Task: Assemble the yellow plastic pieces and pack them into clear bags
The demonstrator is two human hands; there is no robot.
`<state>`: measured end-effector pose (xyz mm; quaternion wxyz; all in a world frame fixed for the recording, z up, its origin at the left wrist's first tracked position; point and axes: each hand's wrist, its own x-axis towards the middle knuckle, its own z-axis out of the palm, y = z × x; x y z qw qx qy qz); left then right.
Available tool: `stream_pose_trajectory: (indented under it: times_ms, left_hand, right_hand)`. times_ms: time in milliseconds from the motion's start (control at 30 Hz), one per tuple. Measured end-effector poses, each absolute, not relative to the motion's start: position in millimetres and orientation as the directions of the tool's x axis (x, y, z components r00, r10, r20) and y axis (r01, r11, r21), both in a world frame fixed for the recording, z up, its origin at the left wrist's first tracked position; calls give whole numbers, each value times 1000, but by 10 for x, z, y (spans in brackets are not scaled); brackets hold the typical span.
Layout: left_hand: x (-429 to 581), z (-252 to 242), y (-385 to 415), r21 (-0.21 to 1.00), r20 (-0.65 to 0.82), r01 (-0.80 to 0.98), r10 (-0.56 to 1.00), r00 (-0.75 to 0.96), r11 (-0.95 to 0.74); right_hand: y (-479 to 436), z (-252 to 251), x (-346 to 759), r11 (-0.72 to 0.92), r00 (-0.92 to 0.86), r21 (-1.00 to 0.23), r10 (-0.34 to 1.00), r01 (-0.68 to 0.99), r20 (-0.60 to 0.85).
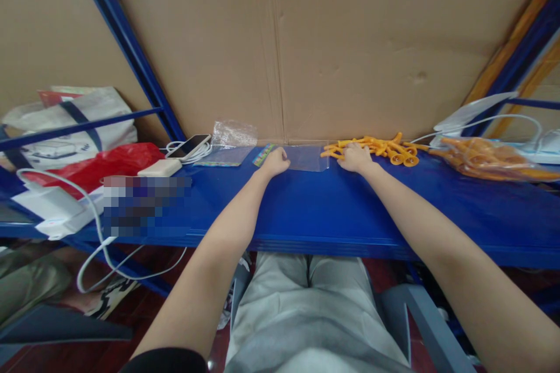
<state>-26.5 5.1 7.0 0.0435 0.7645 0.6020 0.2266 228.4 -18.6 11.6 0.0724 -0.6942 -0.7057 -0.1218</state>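
Observation:
My left hand is closed on a clear plastic bag with a green and yellow printed header at its left end. The bag lies flat on the blue shelf table. At the bag's right end, my right hand rests with curled fingers on a pile of orange plastic pieces; whether it grips one is hidden. Some pieces have round cup-like ends. Left of my left hand lies another clear bag with a green strip.
A phone with coiled white cable, a red plastic bag, a power strip and a cloth bag are at left. A clear bag of orange pieces lies at right. Cardboard stands behind.

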Motion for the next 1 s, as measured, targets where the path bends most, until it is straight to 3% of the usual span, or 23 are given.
stream_pose_trajectory:
  times_ms: [133,233,400,533,600,667,800,900,1000]
  left_hand:
    - [-250,31,2,253,147,941,970,192,-224]
    - [-239,15,-29,209,28,960,983,184,-185]
    - [-228,21,-41,185,-32,968,983,180,-171]
    - [-224,40,-60,158,-48,973,983,180,-170]
    - [-220,59,-84,136,-59,977,983,172,-163]
    - [-213,85,-113,105,-87,982,983,163,-154]
    - [-200,134,-161,67,-139,988,980,144,-136]
    - [-197,150,-173,59,-146,990,980,139,-131]
    - [-199,146,-166,57,-140,989,980,141,-134]
  right_hand:
    - [-184,214,2312,-24,-7,106,958,994,285]
    - [-170,282,2317,-25,5,107,983,994,186]
    - [-200,347,2285,-8,8,0,999,1000,-52]
    - [-251,424,2324,-33,24,-103,996,994,-87]
    - [-269,472,2372,-38,30,-208,999,977,-38]
    - [-281,511,2418,-25,45,-388,998,921,43]
    - [-292,538,2436,34,117,-731,981,681,155]
    - [-299,523,2390,109,48,-842,986,528,157]
    - [-311,507,2359,169,-94,-838,986,519,140]
